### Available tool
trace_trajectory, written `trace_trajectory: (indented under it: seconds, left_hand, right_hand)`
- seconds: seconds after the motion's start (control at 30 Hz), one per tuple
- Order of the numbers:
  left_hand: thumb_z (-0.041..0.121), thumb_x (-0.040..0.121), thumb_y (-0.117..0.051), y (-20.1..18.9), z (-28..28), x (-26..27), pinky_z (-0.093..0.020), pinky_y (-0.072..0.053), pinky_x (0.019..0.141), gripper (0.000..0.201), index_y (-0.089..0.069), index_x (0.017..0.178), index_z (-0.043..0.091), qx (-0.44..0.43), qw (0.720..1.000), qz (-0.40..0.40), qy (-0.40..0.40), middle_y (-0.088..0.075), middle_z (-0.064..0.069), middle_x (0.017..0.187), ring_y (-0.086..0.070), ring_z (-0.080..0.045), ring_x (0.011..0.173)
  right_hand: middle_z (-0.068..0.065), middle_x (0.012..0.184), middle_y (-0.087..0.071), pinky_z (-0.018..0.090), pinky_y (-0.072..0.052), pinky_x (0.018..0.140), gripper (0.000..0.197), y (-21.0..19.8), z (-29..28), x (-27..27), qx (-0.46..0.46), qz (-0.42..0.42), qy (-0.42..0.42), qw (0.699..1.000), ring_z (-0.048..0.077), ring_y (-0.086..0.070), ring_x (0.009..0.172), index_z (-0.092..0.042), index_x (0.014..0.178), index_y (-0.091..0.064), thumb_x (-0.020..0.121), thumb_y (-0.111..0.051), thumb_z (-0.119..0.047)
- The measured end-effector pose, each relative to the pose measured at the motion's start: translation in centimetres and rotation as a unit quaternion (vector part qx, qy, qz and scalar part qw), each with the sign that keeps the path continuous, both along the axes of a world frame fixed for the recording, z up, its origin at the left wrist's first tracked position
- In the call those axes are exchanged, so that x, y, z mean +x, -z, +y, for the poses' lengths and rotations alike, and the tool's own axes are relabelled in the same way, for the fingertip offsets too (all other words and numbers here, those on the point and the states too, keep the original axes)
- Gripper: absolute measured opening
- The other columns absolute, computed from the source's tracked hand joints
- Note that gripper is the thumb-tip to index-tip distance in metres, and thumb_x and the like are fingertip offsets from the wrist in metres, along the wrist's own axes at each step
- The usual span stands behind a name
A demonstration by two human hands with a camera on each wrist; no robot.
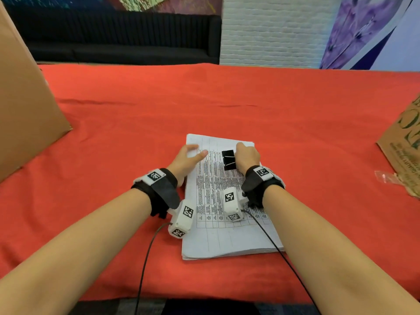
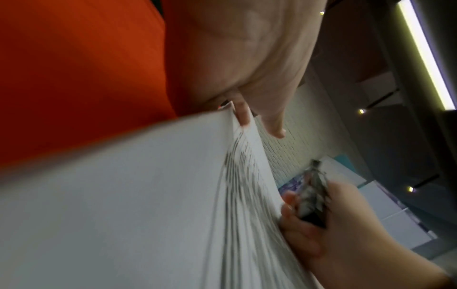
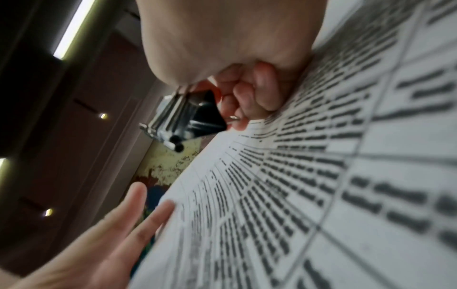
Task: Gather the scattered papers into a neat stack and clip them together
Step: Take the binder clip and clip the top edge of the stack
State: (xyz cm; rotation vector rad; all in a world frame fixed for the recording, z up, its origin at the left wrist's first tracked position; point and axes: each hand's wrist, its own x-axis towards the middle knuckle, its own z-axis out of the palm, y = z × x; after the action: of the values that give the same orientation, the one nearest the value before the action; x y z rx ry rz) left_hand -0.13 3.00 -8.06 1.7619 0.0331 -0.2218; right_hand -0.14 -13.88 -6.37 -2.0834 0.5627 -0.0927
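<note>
Steadying the paper stack (image 1: 227,233) with spread fingers, left hand (image 1: 185,159) frees right hand (image 1: 246,158) (fisted) to grip the binder clip (image 1: 228,160) at 3 o'clock.

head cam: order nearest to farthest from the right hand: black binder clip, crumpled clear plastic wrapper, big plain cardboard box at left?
1. Black binder clip: gripped in the right hand, over the stack of printed papers.
2. Crumpled clear plastic wrapper: off to the right on the red tablecloth, beside the printed cardboard.
3. Big plain cardboard box: far left, past the left hand.
</note>
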Motion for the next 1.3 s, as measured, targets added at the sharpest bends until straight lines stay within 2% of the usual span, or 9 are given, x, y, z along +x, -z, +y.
trace_trajectory:
  seconds: [0.13,0.23,0.33,0.5,0.6,0.67,0.8,0.97,1.3]
  left_hand:
    - [0.04,0.083,-0.069,-0.8,0.4,3.3,-0.051,-0.028,0.112,0.094,-0.006,0.15,0.025,-0.025,0.994,0.085,-0.069,-0.025,-0.014,0.154,-0.031,-0.033,0.138]
    - [0.033,0.083,-0.071,-0.6,0.3,4.9,-0.058,-0.044,0.098,0.069,-0.041,0.135,0.0,-0.048,0.983,0.161,-0.073,-0.058,-0.022,0.124,-0.06,-0.037,0.109]
    - [0.023,0.086,-0.068,-0.6,0.1,4.6,-0.051,-0.053,0.08,0.041,-0.058,0.113,-0.006,-0.078,0.979,0.182,-0.059,-0.067,-0.022,0.101,-0.066,-0.03,0.077]
    - [0.002,0.093,-0.054,-1.7,-0.5,2.8,-0.043,-0.053,0.069,0.028,-0.051,0.12,0.004,-0.113,0.99,0.078,-0.041,-0.063,-0.012,0.088,-0.062,-0.029,0.077]
    - [0.003,0.092,-0.056,-2.3,-0.4,1.4,-0.048,-0.052,0.086,0.018,-0.055,0.105,0.015,-0.111,0.993,-0.044,-0.024,-0.064,-0.009,0.093,-0.061,-0.031,0.094]
    - [0.006,0.091,-0.058,-3.0,-0.2,0.4,-0.045,-0.051,0.09,0.02,-0.058,0.102,0.023,-0.117,0.987,-0.11,-0.011,-0.066,-0.006,0.101,-0.063,-0.028,0.096]
    - [0.004,0.092,-0.056,-5.1,-0.3,-1.9,-0.016,-0.052,0.076,0.024,-0.057,0.113,0.015,-0.147,0.97,-0.195,-0.01,-0.065,0.006,0.1,-0.065,0.0,0.084]
    - [0.002,0.091,-0.057,-7.0,-0.9,-3.3,-0.016,-0.052,0.077,0.023,-0.059,0.108,0.017,-0.169,0.954,-0.246,-0.012,-0.066,0.006,0.097,-0.063,0.001,0.083]
    - [-0.005,0.09,-0.054,-8.0,-1.1,-4.2,-0.017,-0.053,0.072,0.027,-0.061,0.101,0.019,-0.206,0.937,-0.283,0.009,-0.072,0.018,0.081,-0.065,0.002,0.077]
  right_hand:
    - [0.015,0.075,-0.05,0.029,-0.02,0.065,0.039,0.5,-0.8,-0.3,-0.014,-0.002,-0.024,1.0,0.031,-0.041,0.085,-0.011,0.058,-0.034,0.097,-0.033,-0.013]
    - [0.012,0.069,-0.042,0.029,-0.015,0.061,0.038,0.6,-0.9,-0.6,-0.048,-0.004,-0.05,0.998,0.027,-0.038,0.082,-0.011,0.058,-0.03,0.096,-0.033,-0.008]
    - [0.029,0.095,-0.056,0.029,-0.022,0.066,0.03,0.6,-0.7,-0.6,-0.092,-0.011,-0.067,0.993,0.028,-0.041,0.084,-0.006,0.066,-0.033,0.095,-0.033,-0.002]
    - [0.031,0.112,-0.058,0.035,-0.032,0.072,0.029,0.3,-0.3,-0.5,-0.081,-0.017,-0.06,0.995,0.035,-0.048,0.09,-0.006,0.069,-0.041,0.097,-0.033,-0.012]
    - [0.018,0.068,-0.051,0.034,-0.029,0.062,0.036,-1.6,-0.7,-0.5,-0.097,-0.129,-0.024,0.987,0.031,-0.047,0.066,-0.014,0.055,-0.032,0.089,-0.036,-0.022]
    - [0.004,0.051,-0.031,0.032,-0.021,0.054,0.033,-4.6,-1.5,-0.9,-0.146,-0.262,-0.02,0.954,0.022,-0.029,0.051,-0.015,0.051,-0.026,0.08,-0.036,-0.026]
    - [-0.001,0.053,-0.032,0.026,-0.014,0.049,0.029,-11.4,-3.2,-1.2,-0.336,-0.501,-0.035,0.797,0.02,-0.028,0.047,-0.017,0.056,-0.032,0.081,-0.046,-0.017]
    - [0.003,0.049,-0.042,0.02,-0.021,0.041,0.028,-14.2,-3.0,-0.8,-0.464,-0.583,-0.082,0.661,0.015,-0.022,0.044,-0.012,0.052,-0.043,0.078,-0.054,-0.016]
    - [0.003,0.049,-0.041,0.023,-0.028,0.037,0.031,-15.1,-0.7,-1.5,-0.458,-0.602,-0.202,0.622,0.016,-0.023,0.043,-0.013,0.052,-0.04,0.08,-0.052,-0.016]
